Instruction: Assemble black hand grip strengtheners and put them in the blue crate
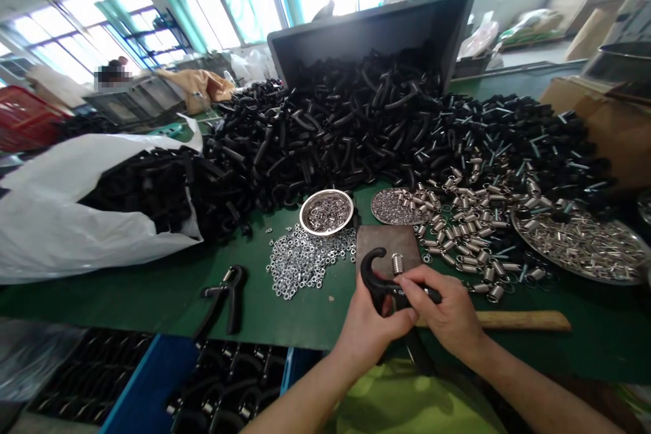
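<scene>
My left hand (367, 327) is closed around a black curved plastic handle (373, 270), its hooked end pointing up. My right hand (443, 308) pinches the other side of the same handle, fingers pressed together over a small black part. They work just above a brown metal plate (386, 244), where one steel spring (397, 263) stands. Under my right wrist lies a wooden handle (523, 320).
A huge pile of black handles (366, 122) spills from a tipped black bin (376, 24). On the green table (127, 298) are loose nuts (300, 264), a bowl of rings (326, 211), springs (472, 224), a spring tray (584, 244), a finished grip (226, 295), a white bag (66, 217), and blue crates (152, 386) below.
</scene>
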Available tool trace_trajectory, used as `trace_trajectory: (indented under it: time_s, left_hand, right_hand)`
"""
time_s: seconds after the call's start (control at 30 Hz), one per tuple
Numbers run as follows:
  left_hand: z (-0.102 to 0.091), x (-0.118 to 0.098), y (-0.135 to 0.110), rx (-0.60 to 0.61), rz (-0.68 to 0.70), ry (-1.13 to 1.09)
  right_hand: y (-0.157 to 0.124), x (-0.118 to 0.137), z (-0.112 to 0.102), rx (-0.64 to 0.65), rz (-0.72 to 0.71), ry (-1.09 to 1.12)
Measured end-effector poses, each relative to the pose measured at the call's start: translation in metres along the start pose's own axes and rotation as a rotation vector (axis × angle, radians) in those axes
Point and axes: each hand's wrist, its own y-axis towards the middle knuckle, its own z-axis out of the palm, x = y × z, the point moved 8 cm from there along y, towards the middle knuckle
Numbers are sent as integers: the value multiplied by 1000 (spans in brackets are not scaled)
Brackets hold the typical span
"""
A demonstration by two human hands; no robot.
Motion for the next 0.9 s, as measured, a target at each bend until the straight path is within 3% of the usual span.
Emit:
trace_trajectory:
  time_s: [0.1, 0.2, 0.3, 0.33, 0.4, 0.47, 0.53, 0.6, 0.67, 0.77, 0.9]
  left_hand:
    - [-2, 7, 3, 37, -112, 12]
    - [-3, 19, 6, 87, -243, -150]
    - [-7, 22, 11, 99, -263, -253]
    - [-10, 20, 14, 76, -237, -228]
    - [-22, 6, 18, -21, -107, -106]
    - [-30, -12, 19, -108, 54, 29]
    - [-29, -23, 19, -106, 136, 113]
    - [-23, -23, 20, -50, 135, 153]
    - [-22, -18, 21, -44, 135, 162]
    - [-25, -11, 21, -77, 157, 151]
    - [-22, -11, 20, 1, 171, 224]
  right_hand:
    - [5, -3, 5, 82, -9, 11]
    - [9, 4, 9, 187, -126, -27]
    - [9, 6, 7, 145, -223, -99]
    - [10, -1, 6, 119, -181, -86]
    - [11, -26, 12, 131, 49, 32]
    - [8, -51, 29, 252, 343, 224]
    - [7, -57, 47, 418, 483, 367]
    - [14, -48, 54, 509, 435, 391]
    - [25, -38, 50, 454, 343, 314]
    - [34, -27, 40, 332, 249, 66]
    - [33, -11, 41, 423, 43, -286]
